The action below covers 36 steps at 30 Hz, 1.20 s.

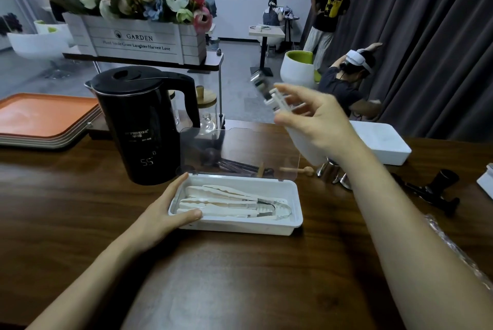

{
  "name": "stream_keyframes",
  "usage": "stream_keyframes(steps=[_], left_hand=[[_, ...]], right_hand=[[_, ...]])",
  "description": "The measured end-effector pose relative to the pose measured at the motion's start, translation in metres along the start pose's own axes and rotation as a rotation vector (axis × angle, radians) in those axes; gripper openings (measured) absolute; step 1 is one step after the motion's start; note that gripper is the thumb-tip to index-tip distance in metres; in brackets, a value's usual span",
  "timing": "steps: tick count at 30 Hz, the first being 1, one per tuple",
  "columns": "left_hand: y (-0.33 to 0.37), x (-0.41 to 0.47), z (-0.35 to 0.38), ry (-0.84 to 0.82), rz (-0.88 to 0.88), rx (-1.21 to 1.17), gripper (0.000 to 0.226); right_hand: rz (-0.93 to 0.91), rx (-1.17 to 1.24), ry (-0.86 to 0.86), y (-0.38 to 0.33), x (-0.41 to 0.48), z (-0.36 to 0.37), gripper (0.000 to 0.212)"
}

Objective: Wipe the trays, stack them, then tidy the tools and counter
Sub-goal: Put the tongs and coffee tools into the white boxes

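Left hand [170, 212] grip wraps the 9 o'clock end of the white box [240, 227], I'd say to brace it against sliding on the worktop [240, 281]. Right hand [317, 121] grip pinches a blurred white tool [269, 92] above the box at 1 o'clock, probably bound for it. Trays [45, 113] sit stacked at 10 o'clock.

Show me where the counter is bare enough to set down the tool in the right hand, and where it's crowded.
Bare counter: the whole near side, in front of the tongs box. Also bare: left of the box, in front of the kettle and orange trays. Crowded: behind and right of the box, with wooden stick, steel cups, black tool.
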<state>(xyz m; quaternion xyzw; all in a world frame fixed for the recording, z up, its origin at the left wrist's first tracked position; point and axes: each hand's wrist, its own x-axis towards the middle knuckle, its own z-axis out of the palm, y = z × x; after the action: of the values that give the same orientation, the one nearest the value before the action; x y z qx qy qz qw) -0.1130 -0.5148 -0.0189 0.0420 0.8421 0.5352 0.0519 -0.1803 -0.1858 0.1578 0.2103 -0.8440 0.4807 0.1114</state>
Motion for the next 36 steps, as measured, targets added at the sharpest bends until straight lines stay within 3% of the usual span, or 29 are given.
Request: stream_keyframes(steps=[3,10,20,26,36], left_hand=[[-0.002,0.001,0.001,-0.006,-0.002,0.0,0.101],[-0.001,0.0,0.002,-0.023,0.003,-0.067,0.102],[0.001,-0.002,0.003,0.017,0.01,-0.044,0.099],[0.001,-0.002,0.002,-0.001,0.011,-0.046,0.1],[0.011,0.003,0.0,-0.02,0.118,0.006,0.121]], right_hand=[[0.054,0.01,-0.145,0.002,-0.013,0.043,0.059],[0.155,-0.07,-0.33,0.04,-0.037,0.125,0.048],[0.134,-0.421,-0.518,0.064,-0.048,0.132,0.054],[0.177,-0.419,-0.477,0.071,-0.064,0.123,0.052],[0.073,-0.507,-0.203,0.072,-0.084,0.111,0.035]])
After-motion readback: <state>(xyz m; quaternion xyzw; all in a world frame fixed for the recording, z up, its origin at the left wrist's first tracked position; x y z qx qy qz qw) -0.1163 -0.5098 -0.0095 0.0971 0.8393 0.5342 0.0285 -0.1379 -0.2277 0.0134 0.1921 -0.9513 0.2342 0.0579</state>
